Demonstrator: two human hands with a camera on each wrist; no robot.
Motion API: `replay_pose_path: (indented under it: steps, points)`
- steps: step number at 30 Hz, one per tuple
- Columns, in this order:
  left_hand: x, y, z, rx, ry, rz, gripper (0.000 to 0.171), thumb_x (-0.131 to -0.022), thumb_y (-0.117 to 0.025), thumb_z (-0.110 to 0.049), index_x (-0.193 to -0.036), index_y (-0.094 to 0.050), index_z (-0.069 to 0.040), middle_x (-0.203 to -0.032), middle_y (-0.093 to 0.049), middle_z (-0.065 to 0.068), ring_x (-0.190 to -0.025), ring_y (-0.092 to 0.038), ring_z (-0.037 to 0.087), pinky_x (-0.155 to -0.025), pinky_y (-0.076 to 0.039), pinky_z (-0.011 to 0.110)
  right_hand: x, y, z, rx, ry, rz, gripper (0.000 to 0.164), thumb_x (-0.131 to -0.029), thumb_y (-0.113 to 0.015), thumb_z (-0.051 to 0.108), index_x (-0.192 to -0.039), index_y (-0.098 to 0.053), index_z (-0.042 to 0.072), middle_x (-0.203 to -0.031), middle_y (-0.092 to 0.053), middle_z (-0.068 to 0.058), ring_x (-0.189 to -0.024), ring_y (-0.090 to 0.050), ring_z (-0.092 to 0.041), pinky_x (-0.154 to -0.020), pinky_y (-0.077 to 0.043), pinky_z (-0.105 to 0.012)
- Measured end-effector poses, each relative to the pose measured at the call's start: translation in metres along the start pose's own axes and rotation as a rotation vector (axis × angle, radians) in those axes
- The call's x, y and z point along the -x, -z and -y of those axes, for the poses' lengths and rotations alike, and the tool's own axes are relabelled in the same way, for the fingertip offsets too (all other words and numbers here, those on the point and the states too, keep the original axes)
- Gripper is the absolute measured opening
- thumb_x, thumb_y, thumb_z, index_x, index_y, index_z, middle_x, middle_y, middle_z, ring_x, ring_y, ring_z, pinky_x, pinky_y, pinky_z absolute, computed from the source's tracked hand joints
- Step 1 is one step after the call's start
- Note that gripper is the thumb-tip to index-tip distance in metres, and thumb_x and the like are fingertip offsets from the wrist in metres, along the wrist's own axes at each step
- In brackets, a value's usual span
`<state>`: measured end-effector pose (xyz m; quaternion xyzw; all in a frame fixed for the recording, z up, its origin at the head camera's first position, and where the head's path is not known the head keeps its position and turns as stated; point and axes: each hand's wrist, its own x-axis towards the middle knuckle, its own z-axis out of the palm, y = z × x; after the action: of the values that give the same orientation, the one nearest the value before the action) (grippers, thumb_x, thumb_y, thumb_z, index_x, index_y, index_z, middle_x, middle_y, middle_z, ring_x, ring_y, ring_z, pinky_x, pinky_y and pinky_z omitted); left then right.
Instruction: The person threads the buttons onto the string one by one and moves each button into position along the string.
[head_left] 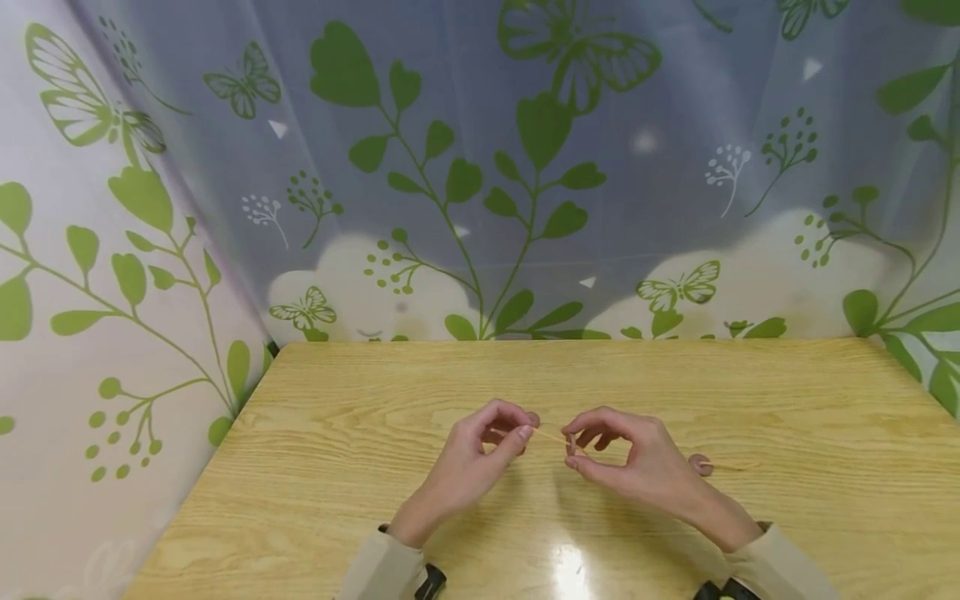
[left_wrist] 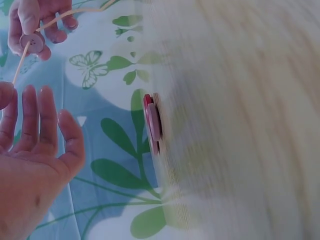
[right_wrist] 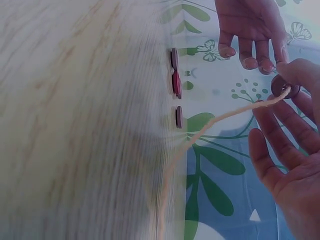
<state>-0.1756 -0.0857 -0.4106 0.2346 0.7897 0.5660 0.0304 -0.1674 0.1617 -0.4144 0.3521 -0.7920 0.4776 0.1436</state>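
Observation:
In the head view my left hand (head_left: 480, 450) pinches one end of a thin yellow-orange string (head_left: 550, 435) between thumb and index finger. My right hand (head_left: 637, 458) faces it, holding a round brown button (head_left: 572, 443) by its rim between thumb and fingertips. The string runs through the button; the left wrist view shows holes in the button's face (left_wrist: 33, 43). From the button's other side, a long length of string (right_wrist: 215, 120) droops to the table in the right wrist view. Both hands are raised above the tabletop.
Another button (head_left: 701, 464) lies on the wooden table (head_left: 337, 392) right of my right hand, beside some string (head_left: 738, 465). One more button (head_left: 533, 418) shows partly behind the left fingertips. Red and brown buttons (right_wrist: 176, 84) lie low on the table. A patterned curtain (head_left: 480, 208) stands behind.

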Motion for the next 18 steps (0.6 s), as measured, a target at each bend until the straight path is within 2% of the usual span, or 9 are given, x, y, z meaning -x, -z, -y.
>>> replay_pose_path:
  steps: [5, 8, 10, 16, 18]
  points:
    - [0.0002, 0.0018, 0.0013, 0.008, 0.003, 0.0, 0.018, -0.105, -0.059, -0.024, -0.115, -0.065, -0.009, -0.122, -0.072, 0.005, -0.096, -0.069, 0.032, -0.079, -0.058, 0.028, 0.0004, 0.0015, -0.0011, 0.004, 0.004, 0.0, 0.033, -0.084, -0.081, 0.002, -0.11, -0.07, 0.02, -0.098, -0.075, 0.001, -0.083, -0.07, -0.007, -0.07, -0.06, -0.03]
    - [0.0011, 0.003, 0.0015, 0.01, 0.021, 0.0, 0.02, -0.105, -0.058, -0.024, -0.115, -0.064, -0.007, -0.124, -0.072, 0.008, -0.098, -0.069, 0.032, -0.077, -0.06, 0.035, 0.001, 0.0025, -0.002, 0.009, -0.01, 0.004, 0.033, -0.084, -0.081, 0.003, -0.11, -0.07, 0.021, -0.097, -0.075, 0.002, -0.083, -0.07, -0.006, -0.07, -0.06, -0.031]
    - [0.0017, 0.0038, 0.0015, 0.011, 0.033, -0.001, 0.019, -0.105, -0.058, -0.023, -0.114, -0.064, -0.008, -0.121, -0.072, 0.011, -0.098, -0.069, 0.033, -0.076, -0.061, 0.039, 0.0017, 0.0031, -0.0026, 0.014, -0.017, 0.006, 0.034, -0.084, -0.082, 0.003, -0.11, -0.07, 0.022, -0.097, -0.075, 0.003, -0.083, -0.07, -0.005, -0.07, -0.06, -0.031]
    - [0.0022, 0.0058, 0.002, -0.007, 0.034, -0.012, 0.014, -0.105, -0.058, -0.023, -0.112, -0.064, -0.012, -0.112, -0.07, 0.015, -0.099, -0.066, 0.029, -0.079, -0.059, 0.032, 0.0027, 0.0047, -0.0032, 0.021, -0.015, 0.001, 0.035, -0.083, -0.082, 0.002, -0.11, -0.071, 0.021, -0.096, -0.075, 0.004, -0.082, -0.07, -0.006, -0.069, -0.06, -0.03]
    - [0.0023, 0.0066, 0.0015, -0.001, 0.037, -0.012, 0.015, -0.105, -0.058, -0.023, -0.113, -0.064, -0.011, -0.113, -0.071, 0.014, -0.1, -0.065, 0.028, -0.079, -0.06, 0.035, 0.0033, 0.0049, -0.0032, 0.027, -0.017, -0.002, 0.035, -0.083, -0.083, 0.002, -0.109, -0.071, 0.022, -0.096, -0.075, 0.005, -0.082, -0.07, -0.005, -0.069, -0.06, -0.03]
